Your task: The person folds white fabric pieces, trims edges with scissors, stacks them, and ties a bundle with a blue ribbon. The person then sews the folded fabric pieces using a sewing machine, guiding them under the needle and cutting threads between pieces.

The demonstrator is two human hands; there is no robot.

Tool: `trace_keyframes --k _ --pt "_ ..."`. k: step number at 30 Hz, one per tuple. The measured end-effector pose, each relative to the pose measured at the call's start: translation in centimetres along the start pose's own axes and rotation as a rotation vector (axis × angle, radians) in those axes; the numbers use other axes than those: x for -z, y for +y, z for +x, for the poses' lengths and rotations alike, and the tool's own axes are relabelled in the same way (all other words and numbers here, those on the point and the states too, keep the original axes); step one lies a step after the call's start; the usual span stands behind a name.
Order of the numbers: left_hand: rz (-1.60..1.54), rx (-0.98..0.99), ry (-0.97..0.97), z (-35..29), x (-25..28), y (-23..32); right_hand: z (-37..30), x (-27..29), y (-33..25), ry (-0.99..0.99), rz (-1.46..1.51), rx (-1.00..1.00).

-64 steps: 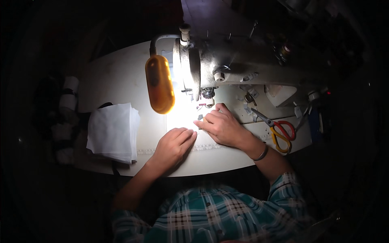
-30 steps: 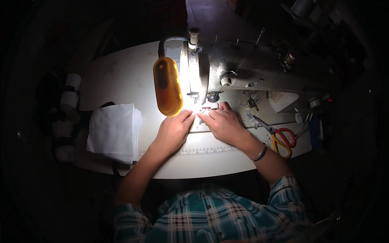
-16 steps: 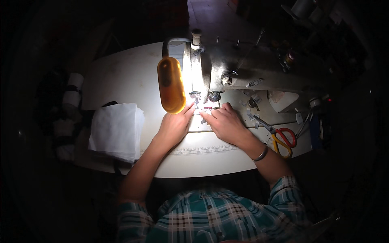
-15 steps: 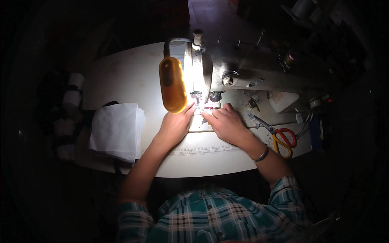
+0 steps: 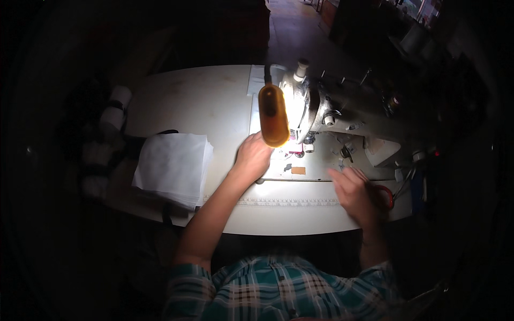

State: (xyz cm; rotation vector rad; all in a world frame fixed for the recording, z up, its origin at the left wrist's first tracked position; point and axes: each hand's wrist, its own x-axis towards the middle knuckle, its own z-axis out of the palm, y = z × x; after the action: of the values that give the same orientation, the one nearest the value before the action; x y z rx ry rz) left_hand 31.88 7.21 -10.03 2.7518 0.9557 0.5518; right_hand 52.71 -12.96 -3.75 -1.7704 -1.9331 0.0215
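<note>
My left hand [image 5: 254, 157] rests on the sewing machine's [image 5: 348, 115] bed, left of the needle area; the hanging amber lamp [image 5: 273, 116] hides its fingertips. Beside the needle, under the bright light, lies a small pink-red piece [image 5: 295, 147], partly hidden. My right hand [image 5: 352, 191] is over the scissors, fingers bent and pointing left, slightly smeared; whether they grip anything does not show. Past that hand the red handle loop of the scissors [image 5: 387, 197] shows; the hand covers much of the rest. A small tan rectangle [image 5: 298, 170] lies on the bed between my hands.
A stack of white fabric or paper pieces [image 5: 170, 167] lies on the table at the left. White rolled bundles with dark bands [image 5: 113, 107] sit beyond the left edge. A measuring scale [image 5: 289, 203] runs along the table front. Small scraps [image 5: 345, 152] lie under the machine arm.
My right hand has left the needle area and moved right, over the scissors. The left hand stays near the needle. The view has shifted, so the machine and lamp appear farther right.
</note>
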Motion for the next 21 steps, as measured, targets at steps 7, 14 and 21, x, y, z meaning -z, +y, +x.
trace_keyframes --k 7,14,21 --pt "0.020 -0.017 0.110 1.8 -0.9 -0.9 -8.2 3.5 3.2 -0.016 -0.160 -0.329" --pt "-0.098 0.077 0.319 4.7 -1.0 -1.0 -10.7 4.5 1.4 -0.180 -0.168 -0.617" --pt "-0.090 0.238 -0.065 6.9 -0.7 -1.1 -12.8 4.2 4.2 -0.110 -0.155 -0.655"
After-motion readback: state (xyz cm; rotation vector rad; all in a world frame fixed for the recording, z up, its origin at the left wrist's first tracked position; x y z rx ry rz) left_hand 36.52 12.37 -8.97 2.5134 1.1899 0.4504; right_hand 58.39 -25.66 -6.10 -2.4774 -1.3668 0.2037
